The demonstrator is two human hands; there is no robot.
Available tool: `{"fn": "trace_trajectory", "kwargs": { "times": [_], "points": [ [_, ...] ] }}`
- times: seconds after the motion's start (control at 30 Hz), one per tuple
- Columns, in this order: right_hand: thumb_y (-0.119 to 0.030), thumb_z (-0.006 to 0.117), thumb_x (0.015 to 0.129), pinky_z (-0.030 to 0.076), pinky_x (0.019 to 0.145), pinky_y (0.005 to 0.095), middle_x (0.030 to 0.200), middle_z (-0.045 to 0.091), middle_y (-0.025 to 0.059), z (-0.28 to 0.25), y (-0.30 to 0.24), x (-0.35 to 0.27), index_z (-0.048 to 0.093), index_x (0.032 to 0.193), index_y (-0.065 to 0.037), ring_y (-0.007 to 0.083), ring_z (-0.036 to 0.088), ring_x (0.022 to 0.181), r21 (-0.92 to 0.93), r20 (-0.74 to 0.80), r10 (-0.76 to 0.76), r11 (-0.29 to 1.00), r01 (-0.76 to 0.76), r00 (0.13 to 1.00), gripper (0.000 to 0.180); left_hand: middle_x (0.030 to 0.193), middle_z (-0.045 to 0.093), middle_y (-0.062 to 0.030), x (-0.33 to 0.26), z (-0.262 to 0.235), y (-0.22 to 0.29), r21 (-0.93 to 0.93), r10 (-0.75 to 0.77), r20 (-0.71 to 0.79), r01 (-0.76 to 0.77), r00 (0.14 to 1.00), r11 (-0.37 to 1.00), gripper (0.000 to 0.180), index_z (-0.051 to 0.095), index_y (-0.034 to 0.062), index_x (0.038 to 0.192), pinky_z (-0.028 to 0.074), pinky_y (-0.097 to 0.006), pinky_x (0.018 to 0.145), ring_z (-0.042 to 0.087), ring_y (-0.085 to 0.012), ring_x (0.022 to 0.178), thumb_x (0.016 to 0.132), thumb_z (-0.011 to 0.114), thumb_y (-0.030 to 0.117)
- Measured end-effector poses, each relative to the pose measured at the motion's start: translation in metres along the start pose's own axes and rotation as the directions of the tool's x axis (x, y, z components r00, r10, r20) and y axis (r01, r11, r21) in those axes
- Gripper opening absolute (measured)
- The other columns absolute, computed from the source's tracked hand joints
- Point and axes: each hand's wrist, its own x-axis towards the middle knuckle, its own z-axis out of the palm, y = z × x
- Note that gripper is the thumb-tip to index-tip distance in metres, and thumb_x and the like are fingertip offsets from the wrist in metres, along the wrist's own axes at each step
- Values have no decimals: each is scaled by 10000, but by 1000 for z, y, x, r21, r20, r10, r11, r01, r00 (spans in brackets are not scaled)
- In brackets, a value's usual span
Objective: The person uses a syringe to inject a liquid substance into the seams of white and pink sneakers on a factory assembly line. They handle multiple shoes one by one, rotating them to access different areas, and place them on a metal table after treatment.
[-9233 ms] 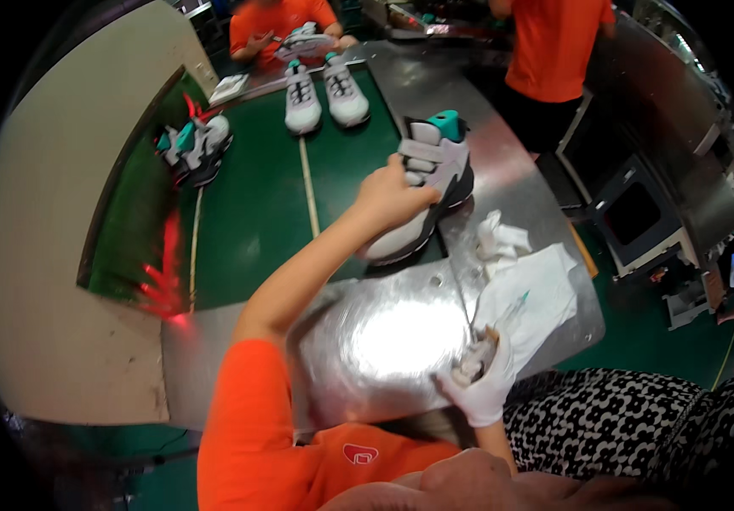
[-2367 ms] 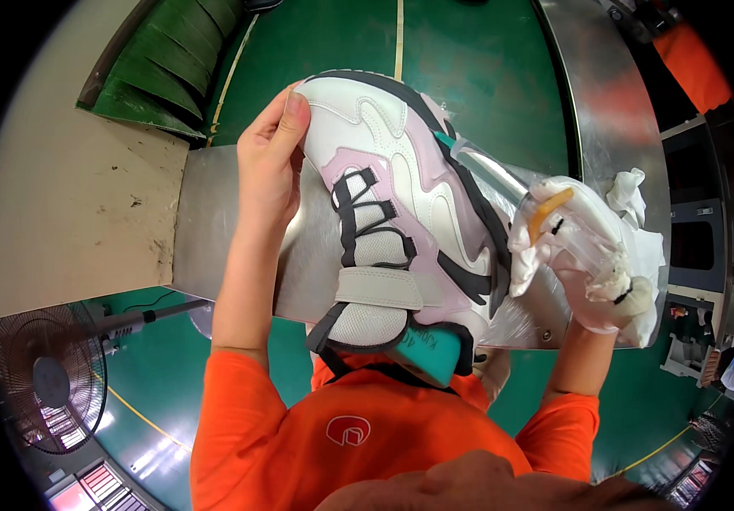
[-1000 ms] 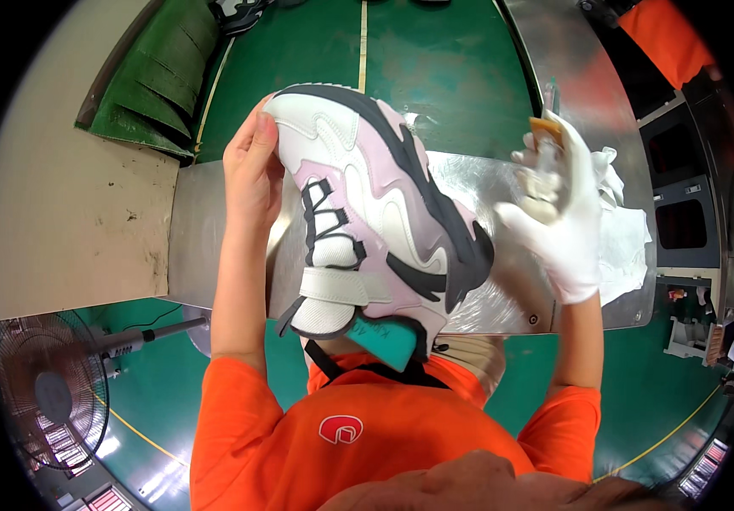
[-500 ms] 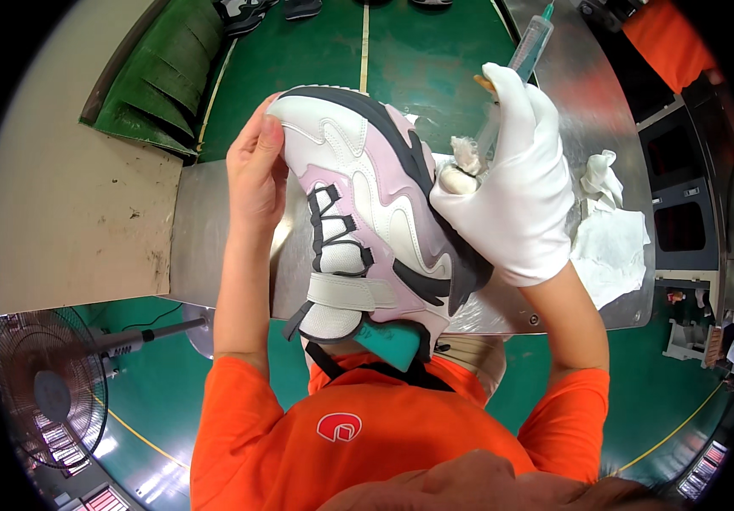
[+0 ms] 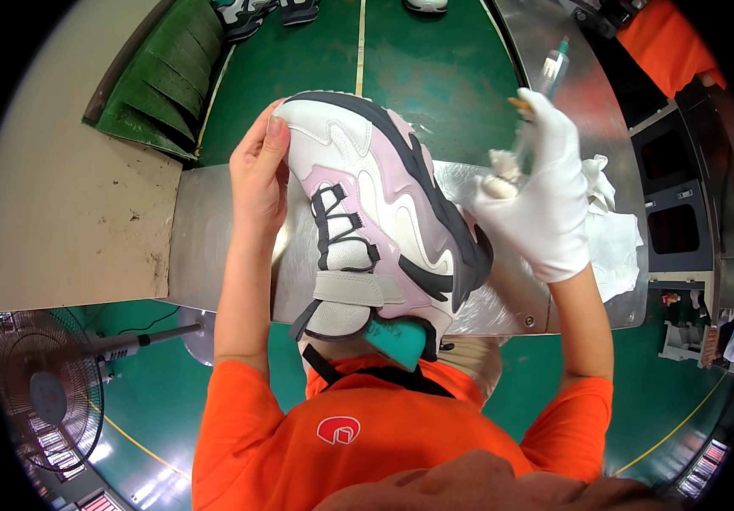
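A white, lilac and dark grey sneaker [image 5: 384, 192] is tilted above the metal table, toe pointing away, with a teal shoe last [image 5: 398, 341] showing at its opening. My bare left hand [image 5: 258, 175] grips it by the toe, thumb on the upper. My right hand [image 5: 546, 204], in a white glove, is just right of the sole, apart from it. It is closed around a clear syringe [image 5: 552, 70] with a green tip. A thin brownish stick end [image 5: 518, 103] and a whitish wad [image 5: 504, 165] also show at its fingers; what the wad is I cannot tell.
White crumpled cloths [image 5: 616, 247] lie on the metal table [image 5: 214, 255] at the right. Beyond is a green belt [image 5: 435, 94] with shoes [image 5: 299, 10] at its far end. Green flaps [image 5: 158, 81] hang at the left. A fan [image 5: 48, 396] stands lower left. An orange sleeve [image 5: 669, 43] shows upper right.
My right hand has moved right, away from the sneaker, with the syringe in it. The sneaker has shifted slightly right and nearer. Shoes on the belt have come nearer.
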Motion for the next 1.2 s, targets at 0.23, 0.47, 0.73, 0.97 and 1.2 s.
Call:
{"fn": "trace_trajectory", "kwargs": {
  "times": [0.23,0.47,0.73,0.97,1.2],
  "points": [
    [-49,772,682,531,895,359,1307,468,137,-13,1,-20,286,1497,-43,215,618,1001,820,287,358,389,-421,889,949,1124,669,-69,-1,0,-1,6,-9,-23,9,1000,1000,484,545,-57,1327,465,-213,844,614,-95,986,990,617,283],
    [-157,778,578,480,926,369,1315,471,175,-7,-19,-34,275,1496,-19,227,552,1083,798,201,67,568,-203,977,1055,1089,671,-47,-4,8,3,30,-5,-73,8,997,1000,469,575,-44,1303,454,-195,808,604,-77,948,985,625,297],
    [-210,823,527,539,767,366,1272,496,205,5,-20,-25,385,1433,-36,279,667,848,721,136,-148,692,4,980,1021,1006,650,7,-5,6,5,93,-7,-85,15,996,996,455,605,-20,1280,406,-175,734,545,-35,853,966,656,306],
    [-240,850,520,536,807,367,1287,511,222,4,-22,-21,428,1408,-39,321,633,997,660,219,-168,751,-19,961,1004,990,643,23,-6,9,7,75,-22,-104,30,994,997,451,609,-14,1275,389,-175,711,522,-25,829,958,670,301],
    [-232,811,540,476,756,294,1232,529,165,-4,-12,-26,362,1438,32,182,587,845,785,269,-70,595,-176,961,1038,1017,648,21,-4,5,5,69,-19,-87,25,996,997,444,608,-11,1277,397,-173,734,542,-31,861,962,665,297]
  ]
}}
